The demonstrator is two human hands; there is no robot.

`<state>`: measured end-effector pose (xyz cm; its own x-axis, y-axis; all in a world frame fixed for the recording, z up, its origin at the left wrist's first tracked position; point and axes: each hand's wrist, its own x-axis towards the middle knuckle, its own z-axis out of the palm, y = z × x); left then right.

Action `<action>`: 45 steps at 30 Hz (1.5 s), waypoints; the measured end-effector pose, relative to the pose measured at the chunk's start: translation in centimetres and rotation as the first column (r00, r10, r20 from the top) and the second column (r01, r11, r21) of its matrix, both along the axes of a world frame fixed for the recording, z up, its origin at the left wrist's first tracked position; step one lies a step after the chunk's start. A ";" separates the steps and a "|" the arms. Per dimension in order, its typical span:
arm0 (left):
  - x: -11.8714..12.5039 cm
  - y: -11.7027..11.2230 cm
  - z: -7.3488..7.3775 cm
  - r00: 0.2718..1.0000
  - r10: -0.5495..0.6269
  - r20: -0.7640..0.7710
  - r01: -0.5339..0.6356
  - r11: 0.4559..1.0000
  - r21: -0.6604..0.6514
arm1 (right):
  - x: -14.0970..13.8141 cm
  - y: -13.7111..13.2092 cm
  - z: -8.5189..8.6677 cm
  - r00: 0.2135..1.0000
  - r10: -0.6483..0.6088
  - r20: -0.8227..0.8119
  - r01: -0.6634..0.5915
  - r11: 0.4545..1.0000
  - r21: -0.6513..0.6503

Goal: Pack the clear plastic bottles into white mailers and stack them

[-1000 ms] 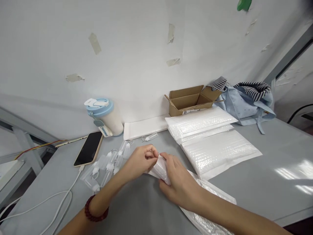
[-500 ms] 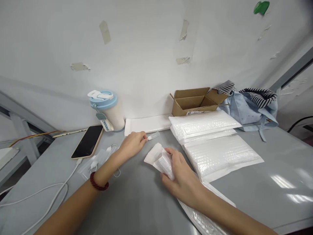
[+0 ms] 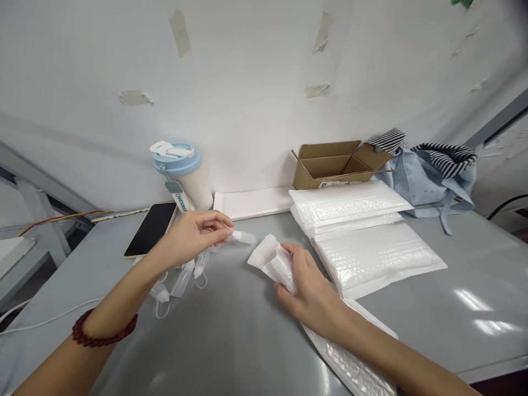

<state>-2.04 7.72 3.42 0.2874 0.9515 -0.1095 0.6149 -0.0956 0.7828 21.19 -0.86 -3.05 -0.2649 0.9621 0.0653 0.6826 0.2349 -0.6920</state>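
Observation:
My left hand (image 3: pixel 193 234) is raised a little above the grey table (image 3: pixel 231 335) and pinches a small clear plastic bottle (image 3: pixel 243 237) by one end. My right hand (image 3: pixel 307 289) grips a white bubble mailer (image 3: pixel 268 258) near its open mouth, which is puffed open and points toward the bottle. The rest of that mailer lies under my right forearm. Several more small clear bottles (image 3: pixel 183 280) with loops lie on the table below my left hand.
A stack of white bubble mailers (image 3: pixel 363 236) lies right of centre, an open cardboard box (image 3: pixel 334 164) and a blue striped cloth bag (image 3: pixel 433 170) behind it. A blue-lidded cup (image 3: pixel 183 176), a phone (image 3: pixel 152 226) with a white cable and a flat white envelope (image 3: pixel 251 202) sit by the wall.
My left hand left the mailer, reached forward to a bottle near the flat envelope, picked it up and drew it back. My right hand kept hold of the mailer's mouth.

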 end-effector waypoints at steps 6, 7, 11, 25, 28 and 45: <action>1.4 -0.7 0.0 0.968 -0.230 0.098 0.243 0.960 -0.141 | -0.2 0.1 -0.3 1.000 0.009 -0.017 -0.009 1.000 0.019; 1.9 -0.7 -0.4 0.949 -0.288 0.126 0.308 0.934 -0.180 | -0.2 0.2 -0.4 1.000 0.018 -0.018 -0.017 1.000 0.020; 3.1 -0.2 -2.0 0.937 -0.318 0.147 0.343 0.917 -0.202 | -0.2 0.4 -0.7 1.000 0.017 -0.023 -0.018 0.999 -0.034; 2.5 0.7 -3.3 0.993 -0.120 0.015 0.121 0.974 -0.191 | 0.8 2.1 -0.1 0.984 -0.116 0.138 0.134 0.982 -0.130; 1.4 1.3 -2.3 0.977 -0.213 -0.027 0.201 0.952 -0.231 | 1.0 2.1 -0.2 0.986 -0.134 0.103 0.147 0.981 -0.128; 3.3 -2.3 -1.6 0.928 -0.372 -0.009 0.360 0.903 -0.234 | 0.6 2.2 0.1 0.956 -0.241 -0.164 0.196 0.947 -0.253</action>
